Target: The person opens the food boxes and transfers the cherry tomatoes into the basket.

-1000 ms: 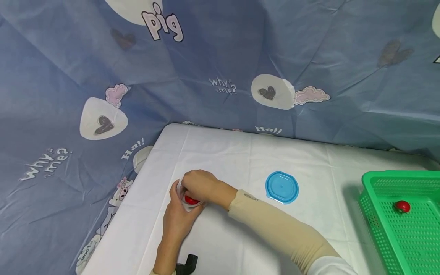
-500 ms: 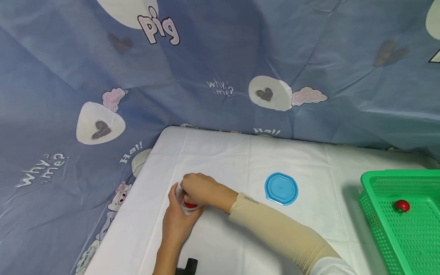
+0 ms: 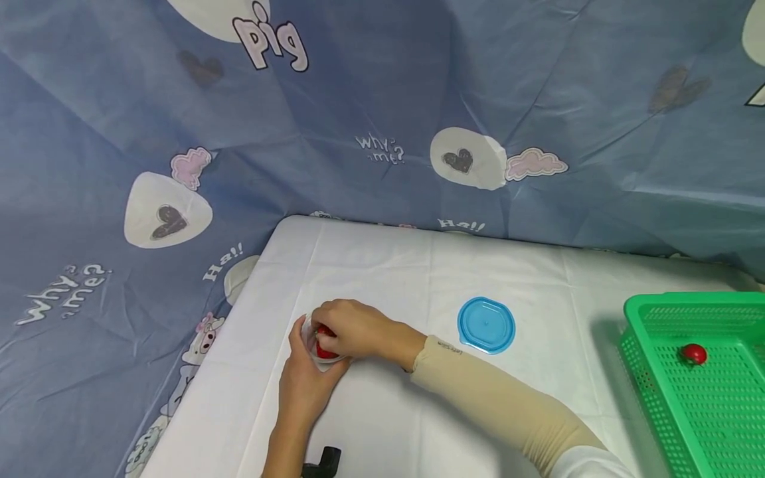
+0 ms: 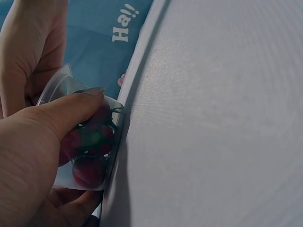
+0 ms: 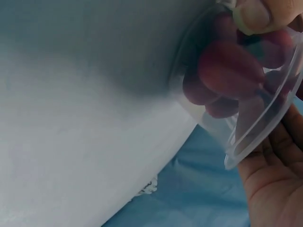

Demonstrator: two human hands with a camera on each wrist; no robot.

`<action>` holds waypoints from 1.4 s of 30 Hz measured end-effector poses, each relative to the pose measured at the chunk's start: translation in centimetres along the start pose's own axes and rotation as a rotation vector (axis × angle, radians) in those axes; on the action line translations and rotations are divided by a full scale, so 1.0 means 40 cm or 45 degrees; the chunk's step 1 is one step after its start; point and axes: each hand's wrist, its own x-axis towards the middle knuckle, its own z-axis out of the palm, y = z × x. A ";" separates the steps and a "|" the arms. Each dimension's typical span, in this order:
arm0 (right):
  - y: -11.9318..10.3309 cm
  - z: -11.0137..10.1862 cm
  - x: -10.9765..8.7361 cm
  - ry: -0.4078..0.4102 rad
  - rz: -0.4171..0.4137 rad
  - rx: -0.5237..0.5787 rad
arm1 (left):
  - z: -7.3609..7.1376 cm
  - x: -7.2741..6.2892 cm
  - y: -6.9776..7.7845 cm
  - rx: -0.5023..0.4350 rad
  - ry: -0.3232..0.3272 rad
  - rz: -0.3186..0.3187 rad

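My left hand (image 3: 307, 382) grips a small clear plastic container (image 4: 113, 105) upright on the table, its thumb lying across the outer wall. Several red cherry tomatoes (image 5: 229, 68) with green stems sit inside, seen through the wall in both wrist views. My right hand (image 3: 352, 326) is at the container's mouth with its fingers curled into it. Red shows between its thumb and forefinger, where it appears to pinch a cherry tomato (image 3: 325, 330). The right fingertips are largely hidden by the hand and the rim.
A blue plastic lid (image 3: 487, 324) lies flat on the white-covered table (image 3: 370, 259), right of the container. A green basket (image 3: 642, 345) at the right edge holds one red cherry tomato (image 3: 694, 354). A patterned blue cloth (image 3: 335, 99) borders the table behind and at left.
The right hand has risen slightly at the container, and more red shows at its fingers. The left hand keeps its grip. The whole view has shifted a little.
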 end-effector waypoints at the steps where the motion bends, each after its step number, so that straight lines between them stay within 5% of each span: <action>1: 0.001 -0.002 -0.002 0.006 0.001 0.004 | 0.000 0.000 0.001 -0.001 -0.003 -0.005; 24: 0.025 -0.084 -0.074 0.062 0.099 0.012 | 0.006 -0.001 0.012 0.011 -0.001 -0.046; 31: 0.045 -0.141 -0.142 0.071 0.101 0.022 | 0.013 -0.003 0.019 0.015 0.000 -0.040; 42: 0.062 -0.288 -0.286 0.091 0.185 -0.193 | 0.014 -0.002 0.016 0.001 0.017 -0.040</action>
